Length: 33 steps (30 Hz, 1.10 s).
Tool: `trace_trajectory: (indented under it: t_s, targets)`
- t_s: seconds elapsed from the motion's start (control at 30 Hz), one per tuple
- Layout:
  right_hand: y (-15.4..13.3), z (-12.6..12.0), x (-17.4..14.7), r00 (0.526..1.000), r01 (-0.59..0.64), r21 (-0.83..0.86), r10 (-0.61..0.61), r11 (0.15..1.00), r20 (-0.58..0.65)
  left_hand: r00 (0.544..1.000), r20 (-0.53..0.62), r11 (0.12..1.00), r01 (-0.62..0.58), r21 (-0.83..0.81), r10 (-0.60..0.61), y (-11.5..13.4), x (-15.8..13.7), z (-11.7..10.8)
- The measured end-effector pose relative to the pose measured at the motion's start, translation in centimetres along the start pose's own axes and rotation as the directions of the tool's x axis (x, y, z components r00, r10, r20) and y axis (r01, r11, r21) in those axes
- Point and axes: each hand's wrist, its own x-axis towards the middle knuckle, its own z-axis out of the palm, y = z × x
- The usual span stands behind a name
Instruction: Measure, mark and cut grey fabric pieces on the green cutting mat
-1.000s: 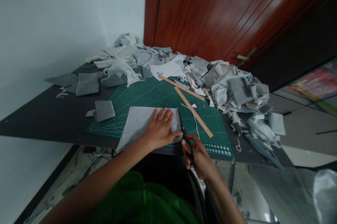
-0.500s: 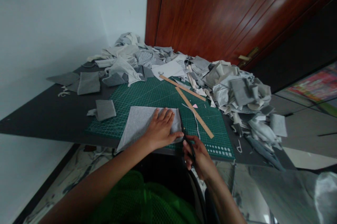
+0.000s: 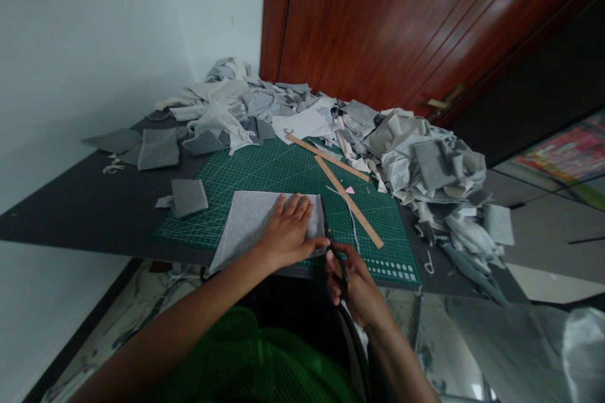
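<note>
A light grey piece of fabric [image 3: 246, 220] lies flat on the green cutting mat [image 3: 265, 163], its near edge reaching the table's front. My left hand [image 3: 292, 226] rests on the fabric's right half with fingers stretched out and thumb toward the right edge. Black-handled scissors [image 3: 341, 270] are gripped in my right hand [image 3: 352, 280] at the near right corner. Their dark blades run along the fabric's right edge, close to my left thumb; whether the blades are apart is hard to see. A thin strip of fabric [image 3: 352, 220] lies just right of them.
Two wooden rulers [image 3: 350, 201] cross the mat's right side. Grey and white fabric scraps are heaped at the back [image 3: 236, 100] and at the right [image 3: 420, 151]. A small folded grey piece [image 3: 189, 197] sits on the mat's left edge. A wooden door [image 3: 368, 24] stands behind.
My right hand and the scissors have shifted very slightly left. My left hand and the fabric have stayed in place.
</note>
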Motion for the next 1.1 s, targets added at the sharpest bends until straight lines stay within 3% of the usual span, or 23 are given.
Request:
trace_trajectory:
  t_s: [0.37,0.6,1.1]
  targets:
    - [-0.24,0.09,0.03,1.000,-0.008,-0.008,0.008,1.000,0.004,1.000,0.007,1.000,0.005,-0.006,-0.005,0.01,0.04,0.03]
    - [-0.57,0.02,0.02,0.995,-0.089,0.025,0.090,0.996,-0.050,1.000,0.003,1.000,0.000,0.000,0.000,-0.06,-0.03,0.23]
    - [0.08,0.04,-0.12,1.000,-0.003,-0.005,0.003,1.000,0.006,1.000,0.013,1.000,0.004,-0.001,-0.004,0.00,0.02,-0.04]
